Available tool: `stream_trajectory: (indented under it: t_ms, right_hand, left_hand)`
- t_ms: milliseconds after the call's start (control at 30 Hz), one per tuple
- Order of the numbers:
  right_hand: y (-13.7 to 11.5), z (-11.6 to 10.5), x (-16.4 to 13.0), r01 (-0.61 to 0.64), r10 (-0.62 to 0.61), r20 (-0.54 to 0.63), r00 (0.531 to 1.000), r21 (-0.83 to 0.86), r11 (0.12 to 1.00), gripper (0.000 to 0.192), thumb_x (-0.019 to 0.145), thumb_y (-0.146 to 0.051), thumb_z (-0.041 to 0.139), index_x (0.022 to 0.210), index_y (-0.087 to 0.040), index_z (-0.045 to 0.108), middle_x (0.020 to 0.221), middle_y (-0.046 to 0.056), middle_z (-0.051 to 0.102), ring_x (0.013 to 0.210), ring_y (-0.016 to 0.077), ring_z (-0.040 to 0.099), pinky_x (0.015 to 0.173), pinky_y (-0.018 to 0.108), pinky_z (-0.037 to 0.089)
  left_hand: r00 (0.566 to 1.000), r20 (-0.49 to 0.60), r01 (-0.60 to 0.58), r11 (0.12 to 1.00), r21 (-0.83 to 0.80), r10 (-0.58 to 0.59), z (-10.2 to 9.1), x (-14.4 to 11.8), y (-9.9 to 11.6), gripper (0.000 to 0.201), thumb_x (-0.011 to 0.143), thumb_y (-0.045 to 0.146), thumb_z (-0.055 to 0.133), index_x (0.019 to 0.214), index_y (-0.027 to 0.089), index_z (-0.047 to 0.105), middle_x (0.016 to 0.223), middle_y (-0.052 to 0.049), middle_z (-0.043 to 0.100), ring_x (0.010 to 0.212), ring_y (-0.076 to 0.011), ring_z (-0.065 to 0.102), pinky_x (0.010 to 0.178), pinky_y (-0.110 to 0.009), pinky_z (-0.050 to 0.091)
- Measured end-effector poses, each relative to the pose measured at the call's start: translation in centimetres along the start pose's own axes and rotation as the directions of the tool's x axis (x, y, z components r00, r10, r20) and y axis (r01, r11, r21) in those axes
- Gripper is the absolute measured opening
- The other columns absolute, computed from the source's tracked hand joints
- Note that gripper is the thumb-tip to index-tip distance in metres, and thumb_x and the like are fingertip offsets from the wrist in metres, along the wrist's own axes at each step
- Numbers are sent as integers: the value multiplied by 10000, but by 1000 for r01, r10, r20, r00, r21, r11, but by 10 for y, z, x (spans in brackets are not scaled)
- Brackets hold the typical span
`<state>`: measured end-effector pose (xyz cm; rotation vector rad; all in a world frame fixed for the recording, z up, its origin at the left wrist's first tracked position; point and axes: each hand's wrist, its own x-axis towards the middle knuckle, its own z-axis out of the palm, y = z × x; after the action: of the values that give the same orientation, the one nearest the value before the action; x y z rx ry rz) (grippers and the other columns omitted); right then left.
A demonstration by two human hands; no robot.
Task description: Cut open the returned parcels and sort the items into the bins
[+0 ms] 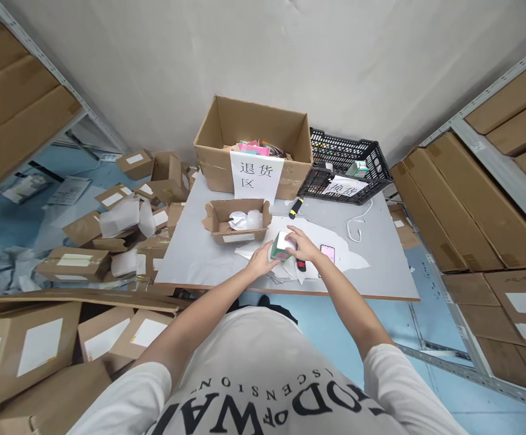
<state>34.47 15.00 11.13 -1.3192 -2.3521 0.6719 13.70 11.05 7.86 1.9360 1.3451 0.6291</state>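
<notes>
A small green-and-white box (281,246) is held between my two hands above the near middle of the table. My left hand (263,260) grips its left side, fingers closed against it. On the right side and top edge, my right hand (302,244) curls its fingers round it. Under and beside my right hand lies a red-and-black tool (301,265), partly hidden. Just right of that hand is a phone (328,252) with a lit pink screen. Left of the hands stands an open small carton (213,225) with crumpled white wrapping (246,220) in it.
At the table's back stand a large open carton (208,163) with a paper sign and a black plastic crate (375,163). A yellow-and-black cutter (296,208) and a white cable (356,226) lie on the table (190,254). Cartons (72,264) cover the left floor; shelves flank both sides.
</notes>
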Motion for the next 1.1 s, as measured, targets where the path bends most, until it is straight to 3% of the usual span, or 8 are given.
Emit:
stream_trajectory:
  t_ms: [133,267,400,700,767,900,1000,1100]
  right_hand:
    - [3,-4,-5,-61,62,-74,995,11,998,260,784,-186,531,1039,-167,581,1280,151,523,1199,235,493,982,425,397]
    - [7,-1,-8,-64,65,14,998,-46,997,351,780,-230,597,1120,-142,581,1313,173,511,1234,252,475,982,407,416]
    - [8,-1,-7,-45,50,50,997,-94,995,450,770,-296,649,1177,-122,567,1354,197,477,1279,277,433,1034,422,375]
    - [-2,-14,1,21,42,209,977,-289,957,429,818,-305,602,1199,-127,516,1351,194,478,1246,264,469,992,401,408]
    - [-10,-14,1,66,34,248,968,-381,922,388,842,-277,555,1188,-109,506,1362,207,452,1249,276,457,970,408,419]
    - [-25,-10,1,105,57,275,960,-540,835,345,856,-223,498,1156,-53,491,1330,249,441,1226,291,460,932,388,438]
    - [-28,-9,5,171,34,327,944,-578,798,347,851,-236,504,1129,-29,488,1283,269,466,1195,293,477,935,380,429]
    - [-26,-15,10,189,36,373,927,-547,815,309,855,-244,494,1100,-57,507,1209,238,540,1118,276,538,895,366,444]
  left_hand:
    - [996,-59,56,984,-168,-67,10,21,7,870,642,377,754,1371,114,358,1339,-185,491,1226,-333,473,1005,-445,398]
    - [991,-60,96,938,-333,-123,22,27,6,751,723,385,694,1354,121,385,1256,-163,569,1161,-306,538,956,-430,447]
    - [996,-20,66,836,-544,-91,33,29,-2,680,746,356,681,1336,153,412,1197,-124,617,1087,-272,597,883,-386,506]
    - [995,-22,45,618,-785,-101,46,35,-10,777,662,303,748,1345,148,411,1353,-158,493,1234,-279,481,1032,-434,393]
    - [995,-29,38,639,-768,-95,46,35,-12,794,657,295,752,1354,144,404,1363,-157,482,1250,-278,464,1050,-429,369]
    - [998,34,63,768,-637,-54,39,31,-24,858,647,274,762,1398,186,356,1359,-129,495,1247,-284,465,1051,-440,357]
    - [997,51,82,836,-542,-64,36,30,-32,779,684,251,726,1384,210,386,1415,-128,427,1261,-304,445,1023,-454,385]
    - [993,50,118,844,-524,-108,38,31,-35,698,713,229,691,1355,193,420,1433,-155,389,1254,-315,451,984,-459,424]
